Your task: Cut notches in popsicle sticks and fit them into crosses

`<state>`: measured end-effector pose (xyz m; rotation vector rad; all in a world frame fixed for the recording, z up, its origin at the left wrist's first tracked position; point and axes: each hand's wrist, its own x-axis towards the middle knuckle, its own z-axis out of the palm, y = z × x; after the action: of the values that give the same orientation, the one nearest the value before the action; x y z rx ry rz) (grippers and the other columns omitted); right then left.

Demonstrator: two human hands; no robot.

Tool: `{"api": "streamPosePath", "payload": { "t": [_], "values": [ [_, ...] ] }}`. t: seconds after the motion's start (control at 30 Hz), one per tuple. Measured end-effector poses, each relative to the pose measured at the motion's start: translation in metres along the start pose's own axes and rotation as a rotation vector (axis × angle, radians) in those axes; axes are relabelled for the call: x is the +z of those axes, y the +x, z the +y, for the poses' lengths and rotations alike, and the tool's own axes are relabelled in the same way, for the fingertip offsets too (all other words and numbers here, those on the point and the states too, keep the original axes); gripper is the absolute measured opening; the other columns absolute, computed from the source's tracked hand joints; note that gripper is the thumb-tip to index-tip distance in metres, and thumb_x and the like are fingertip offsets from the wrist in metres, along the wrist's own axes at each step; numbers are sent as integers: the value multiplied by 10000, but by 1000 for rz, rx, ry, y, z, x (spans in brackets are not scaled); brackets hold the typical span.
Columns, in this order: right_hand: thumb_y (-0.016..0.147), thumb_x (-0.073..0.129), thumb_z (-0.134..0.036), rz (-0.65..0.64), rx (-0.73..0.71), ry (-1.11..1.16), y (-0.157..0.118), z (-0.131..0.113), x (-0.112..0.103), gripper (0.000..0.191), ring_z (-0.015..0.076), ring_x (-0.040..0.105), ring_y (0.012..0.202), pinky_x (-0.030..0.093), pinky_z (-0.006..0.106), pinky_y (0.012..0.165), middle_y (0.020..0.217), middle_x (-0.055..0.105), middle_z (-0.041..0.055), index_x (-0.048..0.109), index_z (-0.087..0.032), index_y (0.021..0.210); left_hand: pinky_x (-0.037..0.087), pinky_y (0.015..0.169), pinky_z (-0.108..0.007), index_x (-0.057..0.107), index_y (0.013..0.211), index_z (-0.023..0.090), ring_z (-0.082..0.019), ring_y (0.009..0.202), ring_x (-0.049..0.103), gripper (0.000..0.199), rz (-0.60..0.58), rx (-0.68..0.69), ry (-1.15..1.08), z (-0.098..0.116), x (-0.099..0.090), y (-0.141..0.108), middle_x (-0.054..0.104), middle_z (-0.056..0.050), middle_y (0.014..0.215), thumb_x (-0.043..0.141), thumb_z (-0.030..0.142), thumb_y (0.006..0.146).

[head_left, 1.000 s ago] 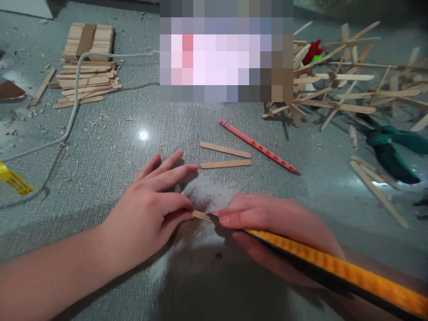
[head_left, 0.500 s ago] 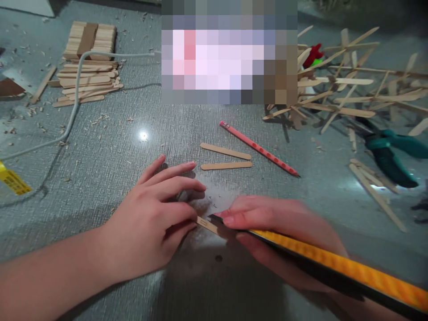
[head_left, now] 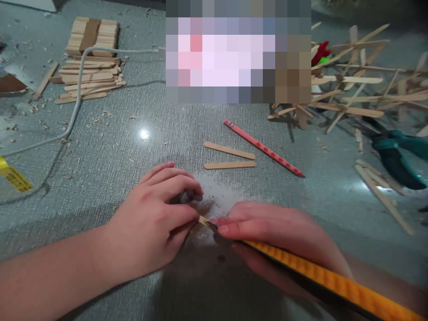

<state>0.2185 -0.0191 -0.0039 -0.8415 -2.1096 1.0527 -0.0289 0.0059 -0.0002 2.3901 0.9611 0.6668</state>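
Note:
Between the thumb and index finger of my left hand (head_left: 160, 218) is one end of a wooden craft stick (head_left: 203, 220); the hand covers much of it. My right hand (head_left: 267, 223) is closed round a yellow and black utility knife (head_left: 301, 266), its fingers near the front. The dark blade tip rests on the craft stick, just right of my left fingertips. Beyond my hands lie two loose craft sticks (head_left: 230, 165) and a red pencil (head_left: 264, 148) with dark oval dimples.
A banded bundle of craft sticks (head_left: 107, 38) and a loose pile (head_left: 88, 79) are at the back left, crossed by a white cable (head_left: 79, 84). Joined sticks (head_left: 354, 80) stand at the back right, near green-handled pliers (head_left: 394, 162). Wood shavings (head_left: 102, 117) dot the table.
The knife tip has moved slightly left and down onto the stick, over the small rectangular mark seen earlier. My left fingers have curled in a little. The view has shifted slightly.

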Motion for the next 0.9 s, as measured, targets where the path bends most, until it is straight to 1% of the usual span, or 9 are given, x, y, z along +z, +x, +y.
{"api": "streamPosePath", "payload": {
  "t": [0.13, 0.23, 0.33, 0.4, 0.47, 0.57, 0.67, 0.77, 0.9],
  "values": [
    [855, 652, -29, -5, 22, 2, -1, 1, 2, 363, 134, 785, 815, 638, 219, 752, 968, 819, -7, 688, -280, 1115, 569, 988, -402, 766, 787, 261, -203, 988, 673, 285, 3, 50, 54, 1, 0, -1, 753, -9, 1019, 557, 170, 957],
    [875, 656, -43, -11, 28, 1, -3, 1, 4, 339, 140, 781, 826, 637, 234, 753, 990, 815, -12, 688, -284, 1112, 570, 824, -384, 725, 773, 238, -210, 894, 659, 228, -6, 103, 102, 2, 2, -4, 735, -25, 911, 578, 187, 939],
    [908, 647, -66, -32, 27, -35, -7, -1, 4, 337, 149, 760, 822, 624, 265, 750, 1028, 807, 4, 679, -277, 1169, 561, 777, -386, 708, 775, 201, -214, 827, 655, 224, -52, 149, 160, 7, 4, -7, 720, -51, 855, 566, 175, 946],
    [946, 625, -87, -41, 28, -69, -9, -3, 5, 322, 157, 734, 812, 606, 285, 740, 1030, 801, 23, 668, -258, 1214, 558, 763, -378, 726, 805, 172, -206, 795, 659, 245, -81, 146, 213, 15, 4, -8, 736, -60, 882, 534, 117, 947],
    [995, 598, -140, -44, 25, -95, -10, -5, 7, 254, 161, 710, 792, 587, 292, 725, 996, 792, 24, 662, -250, 1215, 550, 748, -363, 745, 813, 160, -195, 756, 659, 294, -67, 115, 277, 25, 6, -9, 758, -62, 906, 494, 66, 935],
    [1017, 586, -182, -42, 27, -133, -8, -8, 10, 179, 161, 689, 759, 566, 284, 695, 926, 768, 7, 655, -249, 1167, 534, 844, -369, 777, 866, 137, -216, 820, 682, 399, -19, 148, 442, 40, 10, -16, 781, -90, 910, 398, 37, 942],
    [993, 583, -110, -42, 16, -142, -5, -11, 10, 191, 155, 683, 763, 550, 265, 692, 911, 756, 15, 640, -228, 1132, 465, 1029, -403, 773, 1096, 46, -267, 1062, 693, 421, -37, 182, 606, 50, 15, -26, 796, -138, 1117, 380, 47, 944],
    [1026, 562, -128, -75, 17, -144, -2, -14, 7, 119, 141, 656, 737, 529, 250, 686, 887, 741, 20, 641, -215, 1041, 440, 1074, -438, 729, 1215, -1, -305, 1128, 695, 422, -78, 176, 666, 54, 18, -36, 777, -166, 1212, 406, 107, 966],
    [1055, 540, -137, -87, 1, -172, -1, -16, 5, 133, 135, 646, 739, 516, 246, 690, 883, 729, 23, 635, -203, 989, 441, 1079, -445, 695, 1248, -27, -304, 1138, 711, 465, -112, 196, 727, 55, 19, -41, 770, -176, 1240, 353, 109, 963]
  ]
}}
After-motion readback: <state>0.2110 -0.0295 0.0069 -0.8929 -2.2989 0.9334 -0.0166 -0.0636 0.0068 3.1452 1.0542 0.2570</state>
